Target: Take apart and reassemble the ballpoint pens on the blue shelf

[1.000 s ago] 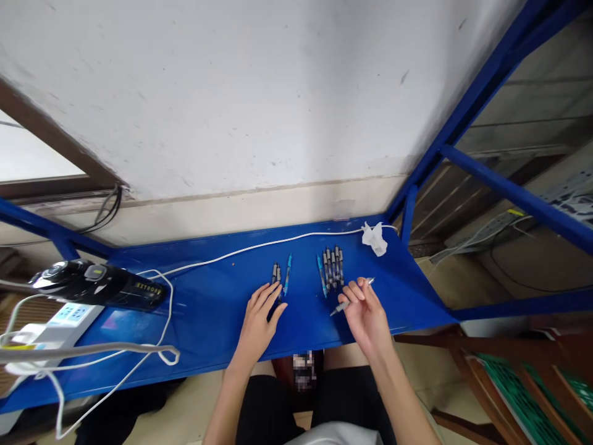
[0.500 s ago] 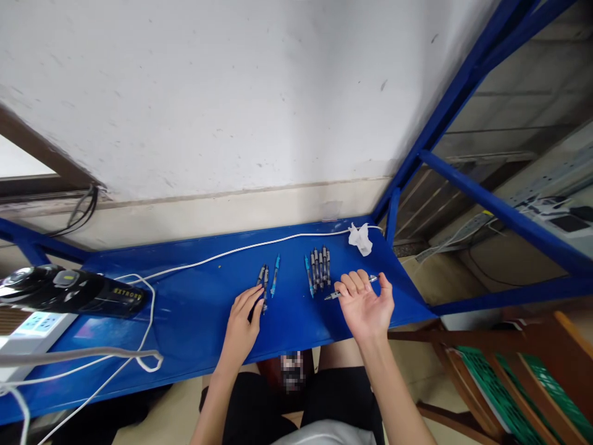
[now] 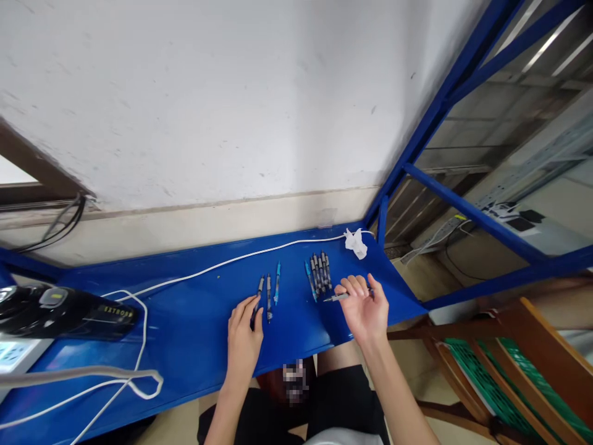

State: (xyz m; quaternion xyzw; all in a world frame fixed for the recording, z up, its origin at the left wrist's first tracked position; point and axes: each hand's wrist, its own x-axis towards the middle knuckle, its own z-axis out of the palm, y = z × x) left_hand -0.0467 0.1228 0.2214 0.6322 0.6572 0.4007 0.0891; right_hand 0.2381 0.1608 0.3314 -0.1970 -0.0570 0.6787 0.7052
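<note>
My left hand (image 3: 244, 326) rests on the blue table, its fingers and thumb closed about the lower part of a dark grey pen (image 3: 260, 286). Just right of that pen lies another dark pen (image 3: 269, 296), apart from my fingers, and then a light blue pen (image 3: 277, 281). My right hand (image 3: 365, 309) is palm up over the table's front edge. Its curled fingers grip a grey pen (image 3: 338, 297), whose tip points left. Between the hands, a row of several dark pens (image 3: 320, 272) lies side by side, with a blue pen (image 3: 309, 278) at its left end.
A white cable (image 3: 217, 266) runs along the back of the blue table (image 3: 185, 321). Crumpled tissue (image 3: 356, 243) lies at the back right. On the left are a black bottle (image 3: 78, 314) and a white power strip (image 3: 23, 355). A wooden chair (image 3: 504, 371) stands right.
The two dark pens by my left hand now lie further apart, with my fingers on the left one. My right thumb has drawn in towards the pen. The camera view has shifted slightly.
</note>
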